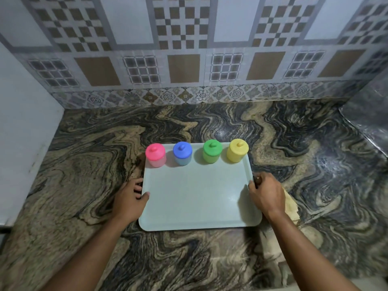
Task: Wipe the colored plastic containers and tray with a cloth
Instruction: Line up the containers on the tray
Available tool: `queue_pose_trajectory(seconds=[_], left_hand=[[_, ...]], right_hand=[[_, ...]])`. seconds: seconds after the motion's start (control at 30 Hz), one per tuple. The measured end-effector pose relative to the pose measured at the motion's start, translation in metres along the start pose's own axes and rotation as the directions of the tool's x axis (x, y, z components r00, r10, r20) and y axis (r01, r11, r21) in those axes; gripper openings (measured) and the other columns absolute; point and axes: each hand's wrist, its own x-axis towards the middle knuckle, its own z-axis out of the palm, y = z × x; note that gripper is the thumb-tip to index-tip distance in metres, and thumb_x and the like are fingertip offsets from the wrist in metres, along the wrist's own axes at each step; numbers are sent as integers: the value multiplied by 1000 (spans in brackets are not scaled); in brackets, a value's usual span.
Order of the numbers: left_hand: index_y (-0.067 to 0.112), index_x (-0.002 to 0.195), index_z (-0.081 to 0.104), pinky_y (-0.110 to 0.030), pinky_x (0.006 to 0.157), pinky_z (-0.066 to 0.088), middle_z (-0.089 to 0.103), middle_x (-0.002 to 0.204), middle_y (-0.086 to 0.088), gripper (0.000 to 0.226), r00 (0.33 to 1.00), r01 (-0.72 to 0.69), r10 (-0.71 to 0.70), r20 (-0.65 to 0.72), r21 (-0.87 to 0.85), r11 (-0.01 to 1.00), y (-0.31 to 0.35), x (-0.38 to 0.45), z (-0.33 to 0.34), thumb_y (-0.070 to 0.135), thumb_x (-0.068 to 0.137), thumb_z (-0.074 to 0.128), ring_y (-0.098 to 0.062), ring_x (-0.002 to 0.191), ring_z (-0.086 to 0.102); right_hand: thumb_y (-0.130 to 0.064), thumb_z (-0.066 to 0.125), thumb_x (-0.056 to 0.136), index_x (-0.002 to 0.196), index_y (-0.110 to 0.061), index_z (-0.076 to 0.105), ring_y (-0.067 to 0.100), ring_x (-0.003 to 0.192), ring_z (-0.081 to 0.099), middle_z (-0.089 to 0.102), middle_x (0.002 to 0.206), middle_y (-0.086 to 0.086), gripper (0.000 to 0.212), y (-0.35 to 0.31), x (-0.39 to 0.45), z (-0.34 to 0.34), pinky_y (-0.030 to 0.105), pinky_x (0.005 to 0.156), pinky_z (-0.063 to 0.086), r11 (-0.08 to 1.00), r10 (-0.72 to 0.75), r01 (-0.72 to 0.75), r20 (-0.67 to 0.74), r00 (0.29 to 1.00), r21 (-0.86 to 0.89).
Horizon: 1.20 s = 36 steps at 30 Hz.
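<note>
A pale green tray lies on the marble counter. Along its far edge stand a pink container, a blue container, a green container and a yellow container, all lidded and upright. My left hand grips the tray's left rim, thumb on top and fingers curled under the edge. My right hand grips the right rim the same way. A yellowish cloth lies on the counter just right of the tray, partly hidden by my right wrist.
The patterned marble counter stretches around the tray. A tiled wall rises behind it, a white wall stands on the left, and a raised dark ledge is at the right.
</note>
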Motion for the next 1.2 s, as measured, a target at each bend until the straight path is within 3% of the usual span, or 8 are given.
queue_pose_trajectory(seconds=[0.2, 0.43, 0.57, 0.7, 0.83, 1.0, 1.07, 1.2], left_hand=[[12, 134, 65, -38, 83, 56, 72, 106, -6, 45, 994, 108, -108, -2, -44, 993, 1, 10, 4, 6, 91, 77, -27, 86, 71], [29, 111, 68, -44, 82, 60, 74, 100, -5, 38, 985, 163, -169, -24, -156, 974, -4, 14, 6, 0, 88, 76, -26, 78, 73], [26, 111, 68, -37, 73, 55, 70, 92, 3, 35, 986, 132, -146, -73, -177, 975, 3, 22, -1, -1, 89, 74, -23, 73, 70], [33, 109, 68, -38, 75, 56, 70, 95, 7, 35, 986, 128, -142, -93, -143, 981, 16, 56, -12, 5, 90, 76, -18, 76, 71], [33, 105, 66, -44, 86, 58, 73, 99, -1, 35, 986, 117, -130, -100, -129, 985, 31, 99, -18, 4, 88, 77, -26, 88, 71], [24, 120, 70, -38, 84, 53, 71, 104, -3, 34, 987, 137, -143, -66, -93, 986, 45, 149, -17, 6, 90, 74, -28, 95, 69], [18, 124, 71, -38, 85, 53, 71, 103, -6, 37, 987, 139, -146, -74, -85, 987, 51, 165, -15, 5, 90, 74, -30, 97, 70], [15, 128, 70, -44, 92, 57, 73, 106, -8, 39, 983, 162, -168, -70, -87, 983, 55, 184, -14, 5, 90, 74, -33, 101, 71]], right_hand=[[-25, 72, 88, 102, -16, 78, 35, 91, 71, 78, 97, 9, 17, -3, 13, -3, 40, 72, 59, 998, 54, -51, 86, 995, -35], [-13, 70, 83, 97, -18, 78, 33, 92, 70, 78, 94, 7, 17, -6, 19, -8, 38, 75, 57, 990, 117, -128, 150, 982, 66], [-9, 71, 82, 94, -18, 78, 29, 92, 69, 76, 90, 3, 16, -11, 27, -8, 33, 75, 51, 983, 109, -128, 149, 983, 130], [-10, 73, 82, 93, -20, 76, 27, 91, 67, 75, 91, 3, 15, -31, 55, -12, 32, 78, 52, 979, 103, -123, 121, 987, 166], [-10, 75, 83, 99, -18, 80, 26, 91, 65, 73, 92, 4, 19, -56, 91, -15, 30, 80, 51, 983, 92, -107, 104, 990, 146], [-9, 74, 84, 87, -18, 77, 27, 84, 62, 70, 87, 6, 9, -84, 137, -11, 28, 71, 45, 983, 120, -135, 120, 986, 126], [-9, 73, 84, 79, -19, 74, 29, 87, 65, 72, 89, 8, 12, -93, 153, -8, 32, 74, 51, 982, 110, -127, 123, 986, 141], [-10, 75, 82, 88, -15, 81, 31, 92, 69, 77, 96, 12, 10, -100, 174, 1, 36, 81, 58, 982, 117, -131, 110, 987, 135]])
